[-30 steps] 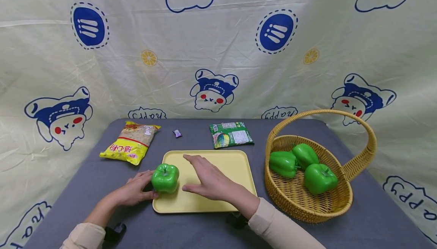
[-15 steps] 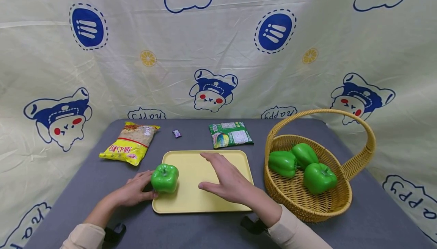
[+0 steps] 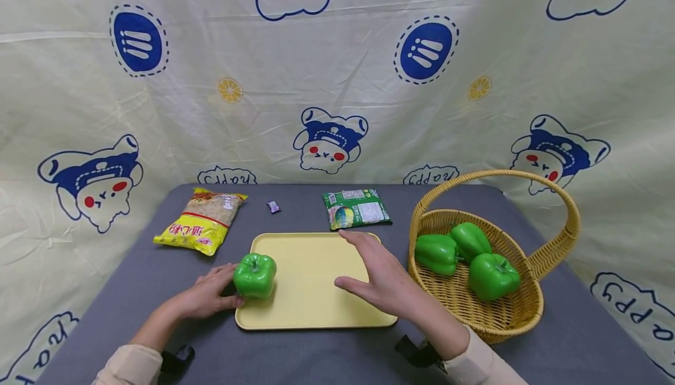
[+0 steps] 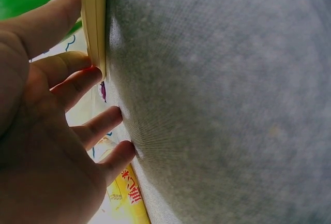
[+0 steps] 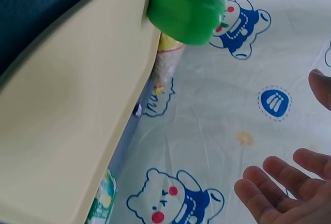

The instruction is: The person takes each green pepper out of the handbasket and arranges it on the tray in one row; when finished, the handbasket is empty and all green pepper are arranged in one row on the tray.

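A green bell pepper (image 3: 255, 275) stands upright on the left end of the pale yellow tray (image 3: 311, 314). Beside it, my left hand (image 3: 211, 292) rests at the tray's left edge with fingers spread. The left wrist view shows the thumb and two fingertips at the tray's rim (image 4: 93, 22), the other fingertips on the grey cloth. My right hand (image 3: 382, 273) hovers over the tray's right side, thumb apart from the fingers and nothing between them. To its right is a wicker basket (image 3: 474, 329) holding three green bell peppers (image 3: 494, 276).
Behind the tray's left lies a yellow snack bag (image 3: 205, 221). A small purple packet (image 3: 273, 206) and a green packet (image 3: 357, 207) lie along the back. The basket's tall handle (image 3: 572, 221) arches above the right side. A printed curtain (image 3: 337, 51) hangs behind the table.
My right hand has moved right across the tray, away from the pepper on it and toward the basket. The left hand and that pepper stay in place.
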`<action>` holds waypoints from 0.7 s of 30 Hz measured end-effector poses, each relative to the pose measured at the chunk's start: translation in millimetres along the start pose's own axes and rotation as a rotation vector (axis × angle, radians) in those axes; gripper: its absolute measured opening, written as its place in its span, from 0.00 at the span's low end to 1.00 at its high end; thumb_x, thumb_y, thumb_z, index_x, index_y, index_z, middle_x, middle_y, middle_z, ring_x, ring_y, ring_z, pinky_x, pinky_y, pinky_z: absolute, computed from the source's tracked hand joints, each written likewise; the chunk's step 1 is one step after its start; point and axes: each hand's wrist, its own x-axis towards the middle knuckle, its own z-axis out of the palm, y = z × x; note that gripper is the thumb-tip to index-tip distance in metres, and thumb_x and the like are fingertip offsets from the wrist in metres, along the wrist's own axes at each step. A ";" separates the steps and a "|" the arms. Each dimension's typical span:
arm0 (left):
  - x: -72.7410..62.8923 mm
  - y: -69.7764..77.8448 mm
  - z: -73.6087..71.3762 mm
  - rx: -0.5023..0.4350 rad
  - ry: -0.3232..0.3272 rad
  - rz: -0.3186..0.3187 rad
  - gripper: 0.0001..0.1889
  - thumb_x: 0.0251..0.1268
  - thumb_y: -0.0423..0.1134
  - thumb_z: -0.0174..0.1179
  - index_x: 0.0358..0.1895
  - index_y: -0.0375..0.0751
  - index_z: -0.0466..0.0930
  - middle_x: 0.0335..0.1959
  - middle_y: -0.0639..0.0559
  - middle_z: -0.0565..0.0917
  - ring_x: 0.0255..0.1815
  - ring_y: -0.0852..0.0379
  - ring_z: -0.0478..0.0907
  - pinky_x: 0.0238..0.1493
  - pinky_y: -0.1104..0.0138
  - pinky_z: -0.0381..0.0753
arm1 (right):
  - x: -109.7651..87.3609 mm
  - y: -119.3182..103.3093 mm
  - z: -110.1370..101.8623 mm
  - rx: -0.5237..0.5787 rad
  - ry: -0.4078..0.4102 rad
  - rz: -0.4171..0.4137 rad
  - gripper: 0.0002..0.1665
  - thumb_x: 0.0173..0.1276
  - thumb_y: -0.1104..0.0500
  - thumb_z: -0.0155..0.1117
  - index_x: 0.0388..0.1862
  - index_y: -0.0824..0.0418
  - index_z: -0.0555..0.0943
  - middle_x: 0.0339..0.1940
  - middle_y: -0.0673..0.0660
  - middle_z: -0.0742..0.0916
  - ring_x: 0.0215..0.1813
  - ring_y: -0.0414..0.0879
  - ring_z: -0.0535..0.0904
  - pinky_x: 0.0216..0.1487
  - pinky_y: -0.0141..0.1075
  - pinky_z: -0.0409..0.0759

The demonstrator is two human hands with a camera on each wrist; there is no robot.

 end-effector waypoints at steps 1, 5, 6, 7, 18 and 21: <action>0.1 -0.2 0.0 0.000 -0.002 -0.001 0.39 0.58 0.52 0.63 0.69 0.35 0.62 0.69 0.34 0.63 0.70 0.27 0.52 0.57 0.27 0.51 | -1.2 1.0 -2.1 -0.006 0.007 0.000 0.46 0.57 0.46 0.70 0.71 0.54 0.62 0.67 0.53 0.74 0.68 0.49 0.69 0.62 0.49 0.73; 0.7 -1.4 0.6 -0.005 -0.011 -0.009 0.40 0.58 0.53 0.63 0.69 0.35 0.61 0.70 0.34 0.63 0.71 0.27 0.51 0.58 0.28 0.50 | -6.6 5.3 -10.7 -0.018 0.035 0.004 0.46 0.57 0.46 0.70 0.71 0.54 0.62 0.66 0.54 0.74 0.67 0.49 0.70 0.60 0.49 0.74; 0.7 -1.6 0.8 -0.007 -0.012 -0.011 0.40 0.58 0.53 0.63 0.69 0.35 0.61 0.70 0.34 0.63 0.71 0.27 0.51 0.58 0.28 0.50 | -7.8 6.5 -12.7 -0.021 0.041 0.004 0.45 0.57 0.46 0.70 0.71 0.54 0.62 0.66 0.54 0.74 0.67 0.49 0.70 0.60 0.49 0.74; 0.7 -1.7 0.9 -0.010 -0.013 -0.013 0.40 0.58 0.52 0.63 0.69 0.35 0.61 0.70 0.34 0.63 0.71 0.27 0.51 0.58 0.28 0.50 | -9.0 7.6 -14.5 -0.023 0.046 0.007 0.45 0.57 0.46 0.70 0.71 0.54 0.62 0.66 0.54 0.74 0.67 0.49 0.70 0.60 0.49 0.74; 0.8 -2.2 1.2 0.000 -0.008 -0.016 0.39 0.57 0.52 0.64 0.69 0.35 0.62 0.69 0.34 0.63 0.70 0.27 0.51 0.58 0.28 0.50 | -21.8 21.3 -27.9 -0.068 0.097 0.013 0.45 0.56 0.48 0.71 0.70 0.55 0.63 0.65 0.57 0.74 0.66 0.52 0.70 0.60 0.52 0.74; 1.2 -1.8 1.0 0.000 -0.005 -0.012 0.39 0.58 0.52 0.64 0.68 0.35 0.62 0.69 0.34 0.63 0.70 0.27 0.52 0.58 0.28 0.50 | -25.3 25.1 -30.6 -0.070 0.095 0.038 0.45 0.56 0.48 0.72 0.70 0.54 0.63 0.65 0.56 0.74 0.66 0.52 0.70 0.59 0.53 0.74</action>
